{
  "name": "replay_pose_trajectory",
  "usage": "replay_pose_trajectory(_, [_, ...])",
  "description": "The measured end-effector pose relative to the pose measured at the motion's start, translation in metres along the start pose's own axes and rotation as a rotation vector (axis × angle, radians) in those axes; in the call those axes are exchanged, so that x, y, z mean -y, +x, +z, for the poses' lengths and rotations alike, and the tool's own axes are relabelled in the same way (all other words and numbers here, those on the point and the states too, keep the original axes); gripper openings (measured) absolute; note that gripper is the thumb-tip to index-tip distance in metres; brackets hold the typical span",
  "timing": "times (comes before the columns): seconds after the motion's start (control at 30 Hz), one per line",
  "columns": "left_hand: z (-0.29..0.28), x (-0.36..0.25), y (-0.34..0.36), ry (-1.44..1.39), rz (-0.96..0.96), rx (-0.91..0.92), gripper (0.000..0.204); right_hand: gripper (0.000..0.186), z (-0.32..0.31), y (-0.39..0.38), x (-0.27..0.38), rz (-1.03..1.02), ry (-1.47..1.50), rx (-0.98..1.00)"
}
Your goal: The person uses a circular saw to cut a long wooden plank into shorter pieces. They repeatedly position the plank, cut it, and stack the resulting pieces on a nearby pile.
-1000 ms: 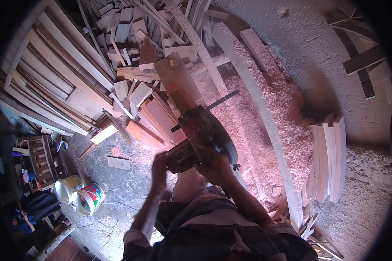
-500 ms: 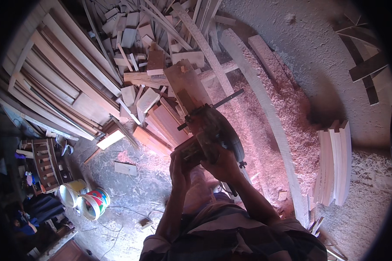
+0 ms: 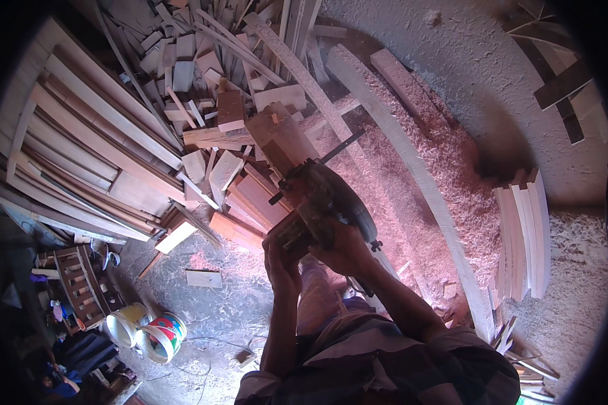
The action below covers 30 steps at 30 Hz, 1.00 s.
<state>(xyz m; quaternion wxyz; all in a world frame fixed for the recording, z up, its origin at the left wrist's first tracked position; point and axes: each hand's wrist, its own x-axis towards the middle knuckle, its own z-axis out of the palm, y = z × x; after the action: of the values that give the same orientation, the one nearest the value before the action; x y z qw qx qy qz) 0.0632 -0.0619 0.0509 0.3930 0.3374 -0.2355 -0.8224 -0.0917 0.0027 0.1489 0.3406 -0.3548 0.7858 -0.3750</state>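
In both hands I hold a dark hand-held circular saw (image 3: 317,196) with a rounded guard and a thin metal rod jutting out at its side. My left hand (image 3: 282,264) is closed around the saw's near left side. My right hand (image 3: 343,248) grips the rear handle, fingers wrapped round it. The saw's front meets a wide wooden board (image 3: 277,128) that stretches away from me. The blade is hidden, and I cannot tell whether it is touching the wood.
Offcut blocks (image 3: 226,172) are heaped ahead and left. Long curved boards (image 3: 108,115) lean at the left. Pink-lit shavings (image 3: 452,162) surround a long curved plank (image 3: 425,182) on the right, beside stacked curved pieces (image 3: 523,236). Buckets (image 3: 161,335) and a cable (image 3: 206,341) lie lower left.
The view has shifted slightly, so the surroundings sit a little differently in the picture. Both hands keep the same hold on the saw, and its place against the board looks nearly unchanged.
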Motion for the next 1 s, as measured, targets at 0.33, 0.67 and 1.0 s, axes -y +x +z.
replay_pose_trajectory(0.33, [0.010, -0.013, 0.020, 0.062, 0.014, 0.016, 0.043, 0.061, 0.007, 0.022, 0.003, -0.060, 0.011, -0.011])
replay_pose_trajectory(0.67, [0.011, -0.024, 0.045, 0.060, -0.011, 0.053, 0.054, 0.056, 0.015, 0.052, 0.011, -0.046, 0.050, 0.017])
replay_pose_trajectory(1.0, [0.012, -0.050, 0.110, 0.000, 0.061, -0.006, 0.047, 0.051, 0.029, 0.116, 0.036, -0.117, 0.031, 0.005])
